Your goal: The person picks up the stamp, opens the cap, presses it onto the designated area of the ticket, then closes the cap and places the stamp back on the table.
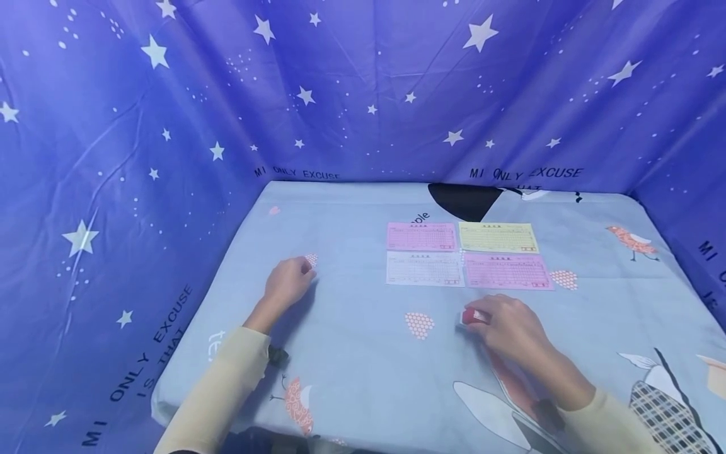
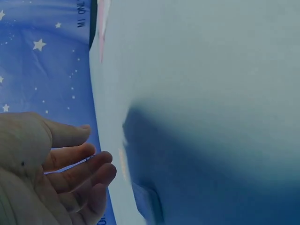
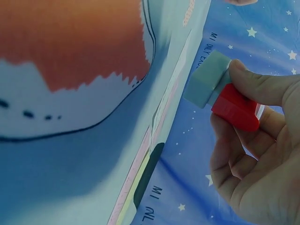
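My right hand (image 1: 513, 328) pinches a small red stamp (image 1: 473, 316) between thumb and fingers, just above the cloth and nearer to me than the paper slips. The right wrist view shows its red body and a pale grey block (image 3: 206, 79) at the end away from the palm. Printed slips lie flat in two rows: pink (image 1: 421, 237) and yellow (image 1: 498, 238) behind, white (image 1: 424, 269) and pink (image 1: 508, 272) in front. Each has a small red box at its lower right. My left hand (image 1: 289, 280) holds nothing, its fingers loosely bent over the left side.
A pale blue cloth (image 1: 351, 315) printed with hearts, birds and other figures covers the table. Purple-blue curtains (image 1: 363, 94) with white stars enclose its back and sides. The table's near edge runs along the bottom of the head view.
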Action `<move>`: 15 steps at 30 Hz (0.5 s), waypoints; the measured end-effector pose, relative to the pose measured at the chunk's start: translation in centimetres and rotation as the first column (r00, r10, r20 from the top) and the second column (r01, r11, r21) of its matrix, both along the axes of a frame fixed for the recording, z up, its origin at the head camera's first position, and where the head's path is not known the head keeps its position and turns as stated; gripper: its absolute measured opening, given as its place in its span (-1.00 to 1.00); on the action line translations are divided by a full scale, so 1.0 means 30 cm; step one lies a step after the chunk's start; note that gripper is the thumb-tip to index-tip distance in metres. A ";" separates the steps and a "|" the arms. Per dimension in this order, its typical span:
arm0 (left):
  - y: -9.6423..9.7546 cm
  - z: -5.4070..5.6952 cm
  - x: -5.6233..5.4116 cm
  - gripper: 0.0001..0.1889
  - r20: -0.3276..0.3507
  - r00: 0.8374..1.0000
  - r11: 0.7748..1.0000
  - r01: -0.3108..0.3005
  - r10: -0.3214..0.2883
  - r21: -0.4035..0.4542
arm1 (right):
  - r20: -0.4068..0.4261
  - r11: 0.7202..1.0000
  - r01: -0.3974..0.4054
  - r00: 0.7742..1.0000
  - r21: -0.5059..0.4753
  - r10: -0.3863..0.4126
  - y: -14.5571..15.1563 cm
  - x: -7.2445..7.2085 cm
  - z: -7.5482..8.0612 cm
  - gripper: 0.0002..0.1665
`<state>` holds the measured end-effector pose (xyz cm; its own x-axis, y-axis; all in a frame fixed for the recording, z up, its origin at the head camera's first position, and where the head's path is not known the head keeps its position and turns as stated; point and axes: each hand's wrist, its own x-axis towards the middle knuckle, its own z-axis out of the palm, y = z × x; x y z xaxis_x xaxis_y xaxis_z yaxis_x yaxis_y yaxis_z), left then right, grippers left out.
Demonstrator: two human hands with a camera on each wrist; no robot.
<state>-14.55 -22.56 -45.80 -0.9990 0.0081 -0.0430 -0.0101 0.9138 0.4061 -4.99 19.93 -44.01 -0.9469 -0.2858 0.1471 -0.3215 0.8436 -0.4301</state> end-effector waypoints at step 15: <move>-0.070 -0.048 0.082 -0.77 -0.090 0.992 0.989 -0.096 0.086 -0.109 | 0.000 1.000 0.008 1.000 -0.002 -0.008 0.011 -0.004 -0.023 -0.74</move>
<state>-12.08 -24.68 -47.23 -0.9954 -0.0833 0.0463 -0.0655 0.9507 0.3031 -5.09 20.25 -44.70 -0.9493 -0.2776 0.1475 -0.3143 0.8453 -0.4321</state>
